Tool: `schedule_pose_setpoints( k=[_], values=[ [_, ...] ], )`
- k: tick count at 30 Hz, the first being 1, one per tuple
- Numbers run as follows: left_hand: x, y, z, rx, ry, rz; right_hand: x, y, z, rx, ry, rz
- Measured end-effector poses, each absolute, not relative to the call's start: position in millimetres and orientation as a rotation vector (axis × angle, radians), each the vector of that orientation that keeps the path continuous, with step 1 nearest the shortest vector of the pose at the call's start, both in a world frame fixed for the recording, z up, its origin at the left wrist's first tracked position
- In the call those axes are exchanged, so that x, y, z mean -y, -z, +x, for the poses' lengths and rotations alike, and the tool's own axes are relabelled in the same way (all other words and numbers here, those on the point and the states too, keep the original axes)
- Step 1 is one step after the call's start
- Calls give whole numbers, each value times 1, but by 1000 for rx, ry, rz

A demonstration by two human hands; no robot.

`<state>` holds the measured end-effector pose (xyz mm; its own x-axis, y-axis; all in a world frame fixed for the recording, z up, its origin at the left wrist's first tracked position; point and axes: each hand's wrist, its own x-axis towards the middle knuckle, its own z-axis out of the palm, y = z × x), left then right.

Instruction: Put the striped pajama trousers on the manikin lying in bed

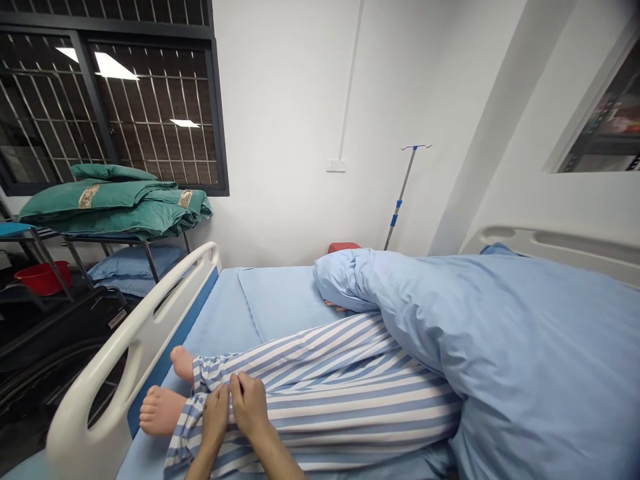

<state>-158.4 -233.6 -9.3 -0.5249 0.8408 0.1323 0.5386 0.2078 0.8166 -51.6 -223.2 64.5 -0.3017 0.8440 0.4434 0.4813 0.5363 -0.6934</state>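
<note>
At the foot of a hospital bed [285,300], our left hand [215,417] and right hand [250,403] sit close together, both pinched closed on the blue-and-white striped pyjama trousers [340,393] near a trouser cuff. Two bare feet [160,410] stick out just beside our hands, inside a white bed rail [117,333]. A pale blue duvet [515,333] lies over the upper part of the trousers. Beyond the rail, green quilts [110,207] sit folded on a metal rack [75,260], with a red basin [43,279] nearby. An IV pole [400,200] stands against the wall.
</note>
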Motion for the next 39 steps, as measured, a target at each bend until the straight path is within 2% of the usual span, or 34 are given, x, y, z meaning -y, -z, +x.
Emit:
schedule_pose_setpoints(
  k=[3,8,11,15,22,25,28,34,39],
  values=[
    [235,9,-156,-2189,-1189,1305,223,-57,-69,1905,-616,-1060],
    [233,22,-150,-2344,-982,1252,209,-15,-74,1760,-692,-1190],
    [231,28,-151,-2338,-974,1215,204,2,-74,1752,-671,-1255],
    [230,26,-155,-2296,-1033,1203,206,3,-75,1788,-628,-1307],
    [220,-11,-157,-1840,-1340,1237,204,0,-73,1783,-709,-1233],
    [212,-28,-150,-1774,-1446,1119,200,2,-72,1728,-785,-1172],
    [208,-27,-141,-1851,-1500,1036,198,4,-72,1661,-836,-1151],
    [216,16,-140,-2366,-957,1344,200,9,-71,1600,-861,-1170],
    [216,23,-142,-2410,-822,1410,201,8,-73,1603,-799,-1237]
  ],
)
